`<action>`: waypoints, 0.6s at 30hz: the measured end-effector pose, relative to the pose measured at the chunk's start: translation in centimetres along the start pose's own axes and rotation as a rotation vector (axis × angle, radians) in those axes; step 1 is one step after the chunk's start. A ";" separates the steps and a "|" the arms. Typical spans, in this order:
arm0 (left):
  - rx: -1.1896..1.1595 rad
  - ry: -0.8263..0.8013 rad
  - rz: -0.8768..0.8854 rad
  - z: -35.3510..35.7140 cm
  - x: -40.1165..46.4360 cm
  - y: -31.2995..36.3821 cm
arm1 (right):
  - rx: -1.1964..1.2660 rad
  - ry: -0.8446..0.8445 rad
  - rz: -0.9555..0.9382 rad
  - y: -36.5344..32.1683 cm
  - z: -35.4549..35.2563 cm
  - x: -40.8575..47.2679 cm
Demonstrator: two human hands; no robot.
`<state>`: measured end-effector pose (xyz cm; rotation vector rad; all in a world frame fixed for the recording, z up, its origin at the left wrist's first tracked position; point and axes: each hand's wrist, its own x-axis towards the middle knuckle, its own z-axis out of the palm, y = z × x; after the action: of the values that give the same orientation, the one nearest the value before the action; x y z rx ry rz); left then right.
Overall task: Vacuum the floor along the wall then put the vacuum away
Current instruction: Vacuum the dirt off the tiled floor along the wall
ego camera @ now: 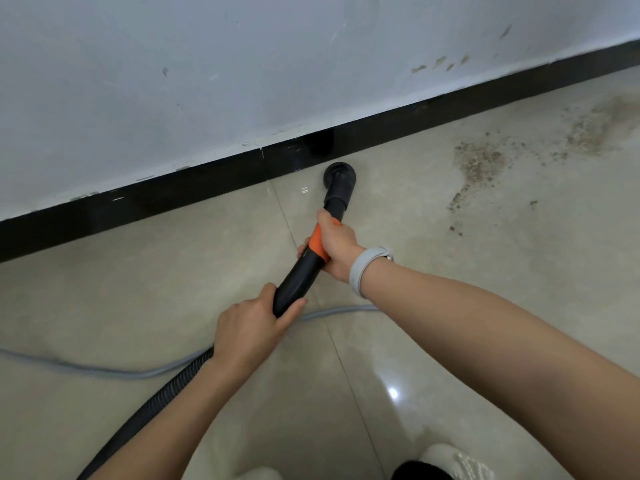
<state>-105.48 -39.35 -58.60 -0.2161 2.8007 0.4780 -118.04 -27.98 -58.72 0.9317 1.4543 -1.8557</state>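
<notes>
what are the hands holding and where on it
Both hold the vacuum wand. The right hand grips the orange collar near the nozzle; the left hand grips the black rear end where the hose joins.

Two hands steer a vacuum wand along the base of a wall.

The right hand (335, 242) grips the orange collar of the vacuum wand (304, 268), while the left hand (249, 329) wraps the wand's lower black end at about 7 o'clock from it. The round brush nozzle (340, 172) sits on the tiled floor (173, 278) just beside the black skirting board (145, 206). A ribbed black hose (149, 410) trails toward 7 o'clock, crossing a grey cable (104, 370). Scattered brown dirt (481, 164) lies at 3 o'clock from the nozzle. A grey wristband (363, 268) circles the right wrist.
</notes>
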 end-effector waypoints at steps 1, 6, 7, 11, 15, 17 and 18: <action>0.000 -0.012 0.029 0.0 0.9 1.1 | 0.004 0.030 -0.012 -1.0 -1.0 0.2; 0.007 -0.080 0.213 -0.2 5.7 8.0 | 0.058 0.189 -0.058 -6.3 -7.5 0.5; 0.006 -0.099 0.247 -0.2 6.2 9.3 | 0.072 0.210 -0.060 -6.9 -8.8 0.5; 0.024 -0.136 0.306 0.3 5.5 11.3 | 0.121 0.196 -0.047 -6.7 -12.4 -0.2; 0.052 -0.187 0.321 1.3 1.9 7.6 | 0.088 0.225 -0.068 -3.1 -12.4 -1.4; 0.067 -0.242 0.310 1.5 -0.1 5.1 | 0.169 0.214 -0.030 -0.8 -11.1 -2.6; 0.076 -0.263 0.294 1.4 -1.0 3.9 | 0.185 0.199 -0.006 0.4 -10.4 -3.3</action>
<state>-104.96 -35.08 -58.43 0.2605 2.5918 0.4279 -114.17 -17.84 -57.85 1.2330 1.4163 -1.9733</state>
